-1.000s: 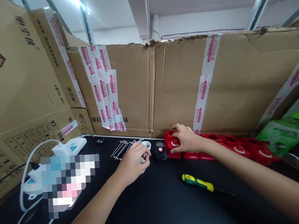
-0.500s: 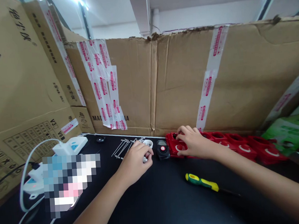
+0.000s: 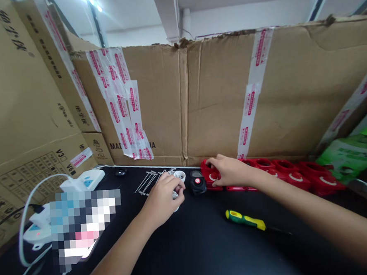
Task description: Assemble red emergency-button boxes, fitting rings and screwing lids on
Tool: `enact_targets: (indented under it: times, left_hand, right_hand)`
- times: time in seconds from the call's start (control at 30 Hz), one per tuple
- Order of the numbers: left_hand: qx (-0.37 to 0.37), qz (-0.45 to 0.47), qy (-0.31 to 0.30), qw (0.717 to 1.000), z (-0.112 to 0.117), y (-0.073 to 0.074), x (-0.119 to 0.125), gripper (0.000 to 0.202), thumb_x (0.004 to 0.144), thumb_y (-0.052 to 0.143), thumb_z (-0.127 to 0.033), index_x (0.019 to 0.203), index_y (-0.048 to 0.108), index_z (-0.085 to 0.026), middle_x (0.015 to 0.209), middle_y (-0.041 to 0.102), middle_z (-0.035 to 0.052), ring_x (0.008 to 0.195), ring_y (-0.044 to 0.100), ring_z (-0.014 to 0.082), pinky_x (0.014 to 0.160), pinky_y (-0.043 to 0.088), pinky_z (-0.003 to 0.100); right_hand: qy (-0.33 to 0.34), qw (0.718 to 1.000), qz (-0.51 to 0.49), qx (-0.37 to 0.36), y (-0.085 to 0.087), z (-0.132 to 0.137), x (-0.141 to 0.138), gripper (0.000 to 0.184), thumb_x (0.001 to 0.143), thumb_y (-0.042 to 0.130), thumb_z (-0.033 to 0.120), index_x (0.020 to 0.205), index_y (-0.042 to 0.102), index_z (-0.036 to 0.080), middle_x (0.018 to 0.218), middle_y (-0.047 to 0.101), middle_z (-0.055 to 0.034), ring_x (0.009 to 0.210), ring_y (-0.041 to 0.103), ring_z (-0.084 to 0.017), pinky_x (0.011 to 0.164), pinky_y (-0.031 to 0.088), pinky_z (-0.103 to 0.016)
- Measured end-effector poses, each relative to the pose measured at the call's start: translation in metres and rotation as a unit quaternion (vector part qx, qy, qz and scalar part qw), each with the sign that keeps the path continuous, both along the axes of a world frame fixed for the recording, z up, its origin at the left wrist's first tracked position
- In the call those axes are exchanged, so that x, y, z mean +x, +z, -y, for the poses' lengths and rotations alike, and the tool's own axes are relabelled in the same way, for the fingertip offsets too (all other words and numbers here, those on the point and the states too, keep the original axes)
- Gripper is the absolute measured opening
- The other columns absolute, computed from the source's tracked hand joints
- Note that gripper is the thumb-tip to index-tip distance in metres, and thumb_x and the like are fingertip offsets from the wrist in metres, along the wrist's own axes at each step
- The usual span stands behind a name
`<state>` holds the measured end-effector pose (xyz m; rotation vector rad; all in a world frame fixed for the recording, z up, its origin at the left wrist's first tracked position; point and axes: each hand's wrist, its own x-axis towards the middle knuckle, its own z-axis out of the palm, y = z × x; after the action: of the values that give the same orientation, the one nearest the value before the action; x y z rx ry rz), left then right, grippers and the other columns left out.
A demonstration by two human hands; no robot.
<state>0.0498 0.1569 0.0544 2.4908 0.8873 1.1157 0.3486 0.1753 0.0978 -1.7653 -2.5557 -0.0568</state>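
My right hand [image 3: 229, 173] grips the leftmost red plastic housing [image 3: 210, 178] in a row of red housings [image 3: 293, 177] along the foot of the cardboard wall. My left hand [image 3: 163, 199] is curled over a small white part [image 3: 175, 195] on the black table; what its fingers pinch is hidden. Just beyond it stands a small white cup [image 3: 180, 176] with metal bits, and several thin metal pins [image 3: 147, 182] lie to its left. A small black device with a red button [image 3: 198, 184] sits between my two hands.
A green and yellow screwdriver [image 3: 245, 220] lies on the black table [image 3: 196, 248] near my right forearm. White power strips with cables [image 3: 80, 183] sit at the left. Taped cardboard boxes [image 3: 200, 103] wall in the back and left. A green package [image 3: 349, 154] leans at the right.
My right hand has closed tighter round the leftmost red housing and shifted it slightly. The left hand has stayed over the white part. The view tilted a little.
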Motion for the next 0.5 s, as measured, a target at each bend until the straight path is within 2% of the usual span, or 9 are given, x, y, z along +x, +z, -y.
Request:
enact_targets:
  times: [0.1,0.2,0.37,0.5]
  left_hand:
    - [-0.002,-0.007,-0.002,1.000,0.000,0.001,0.000,0.026,0.086,0.061,0.001,0.090,0.068,-0.023,0.082,0.065,0.0016,0.091,0.061,0.0243,0.079,0.053,0.036]
    - [-0.003,-0.010,-0.002,1.000,0.001,0.001,0.001,0.026,0.086,0.062,0.002,0.090,0.068,-0.023,0.082,0.065,0.0016,0.091,0.061,0.0244,0.079,0.053,0.036]
    - [-0.001,-0.009,0.007,1.000,0.003,0.006,0.000,0.026,0.086,0.062,0.002,0.088,0.068,-0.023,0.082,0.067,0.0017,0.090,0.061,0.0241,0.079,0.053,0.036]
    - [0.000,-0.008,0.012,1.000,0.004,0.008,-0.001,0.026,0.085,0.063,0.003,0.087,0.068,-0.023,0.083,0.068,0.0019,0.089,0.061,0.0242,0.081,0.054,0.037]
  right_hand:
    - [-0.029,0.999,0.010,-0.027,-0.005,-0.004,-0.001,0.106,0.067,0.089,0.041,0.161,0.048,0.012,0.119,0.077,-0.0229,0.106,0.074,-0.043,0.080,0.054,-0.044]
    - [-0.034,0.998,0.020,-0.051,-0.006,-0.009,-0.003,0.120,0.061,0.092,0.038,0.167,0.042,0.013,0.119,0.079,-0.0230,0.109,0.075,-0.045,0.081,0.055,-0.045]
    - [-0.030,0.995,0.030,-0.090,-0.006,-0.011,-0.012,0.124,0.061,0.087,0.028,0.172,0.033,0.012,0.124,0.078,-0.0226,0.111,0.075,-0.040,0.082,0.057,-0.040]
    - [-0.043,0.994,0.036,-0.090,-0.011,-0.006,-0.022,0.122,0.062,0.083,0.021,0.172,0.030,0.009,0.129,0.076,-0.0258,0.113,0.075,-0.040,0.085,0.057,-0.040]
